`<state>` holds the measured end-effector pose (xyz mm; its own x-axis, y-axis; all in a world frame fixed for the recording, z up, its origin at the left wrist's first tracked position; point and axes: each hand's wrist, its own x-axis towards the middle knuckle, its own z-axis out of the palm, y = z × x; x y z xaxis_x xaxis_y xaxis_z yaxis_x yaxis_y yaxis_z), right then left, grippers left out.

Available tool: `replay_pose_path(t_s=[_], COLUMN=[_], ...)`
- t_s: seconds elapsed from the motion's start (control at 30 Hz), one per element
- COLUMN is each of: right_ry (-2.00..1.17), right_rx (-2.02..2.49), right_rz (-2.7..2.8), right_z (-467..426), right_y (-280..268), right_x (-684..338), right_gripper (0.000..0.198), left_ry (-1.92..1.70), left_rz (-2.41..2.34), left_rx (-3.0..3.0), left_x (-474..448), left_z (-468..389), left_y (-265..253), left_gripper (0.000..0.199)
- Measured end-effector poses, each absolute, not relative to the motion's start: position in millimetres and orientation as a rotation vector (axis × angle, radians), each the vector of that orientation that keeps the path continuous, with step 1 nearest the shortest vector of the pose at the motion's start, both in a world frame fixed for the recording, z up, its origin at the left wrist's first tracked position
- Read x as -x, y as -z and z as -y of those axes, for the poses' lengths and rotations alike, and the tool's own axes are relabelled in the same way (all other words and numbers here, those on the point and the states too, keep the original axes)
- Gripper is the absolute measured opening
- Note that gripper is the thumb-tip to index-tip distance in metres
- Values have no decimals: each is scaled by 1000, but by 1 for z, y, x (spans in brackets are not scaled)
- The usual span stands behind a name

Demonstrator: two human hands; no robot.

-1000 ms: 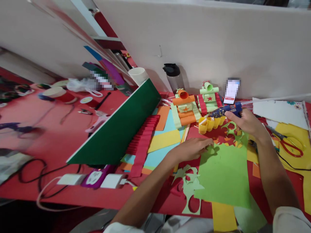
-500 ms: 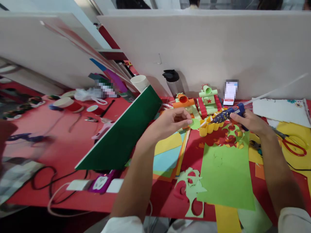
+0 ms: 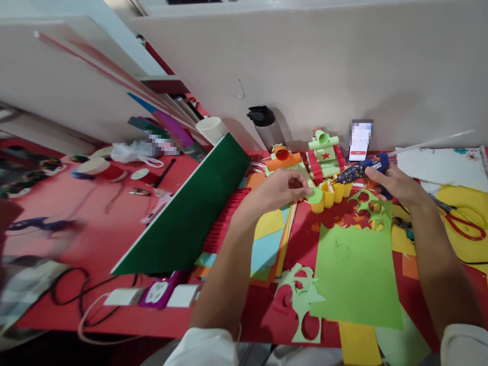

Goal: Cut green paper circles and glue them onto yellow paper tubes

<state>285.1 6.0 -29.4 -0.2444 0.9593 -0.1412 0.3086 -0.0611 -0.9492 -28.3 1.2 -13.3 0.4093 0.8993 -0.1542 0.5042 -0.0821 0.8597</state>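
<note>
My left hand (image 3: 287, 188) pinches a light green paper circle (image 3: 315, 195), which lies at the top of the leftmost yellow paper roll (image 3: 317, 207); whether it is pressed down, I cannot tell. Several more yellow rolls (image 3: 338, 192) stand in a row to its right. Wrapped in my right hand (image 3: 394, 180) is a blue glue gun (image 3: 358, 173), a clear glue stick jutting from its back. Its nozzle points left, close above the yellow rolls. Behind them stand a green paper roll model (image 3: 324, 155) with red stripes and a star, and an orange roll (image 3: 282, 158).
Green paper (image 3: 358, 274) and cut-out scraps (image 3: 301, 290) cover the front. Red-handled scissors (image 3: 463, 223) lie at right. A phone (image 3: 360, 140) and a bottle (image 3: 267, 127) stand by the partition. A green board (image 3: 183, 218) leans at left, near a purple power strip (image 3: 162, 291).
My left hand has brought the green circle slightly right, onto the leftmost yellow roll. The glue gun has shifted a little up and right. The camera view has tilted downward.
</note>
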Motion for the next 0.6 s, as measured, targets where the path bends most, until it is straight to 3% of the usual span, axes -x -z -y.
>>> replay_pose_path(t_s=[0.37,0.53,0.6], right_ry=[-1349,-1354,-1350], right_rx=[1357,1346,1320], right_rz=[1586,1590,1578], right_z=[-4,-6,-7], right_y=[28,31,33], right_x=[-289,-293,-292], right_gripper=[54,53,55], left_ry=[-479,-765,-887], left_rz=[-1494,-1372,-1215], left_rx=[-2031,-2187,-2124], left_x=[26,41,43], left_z=[1,19,26], left_y=[15,32,51], left_gripper=[32,33,46])
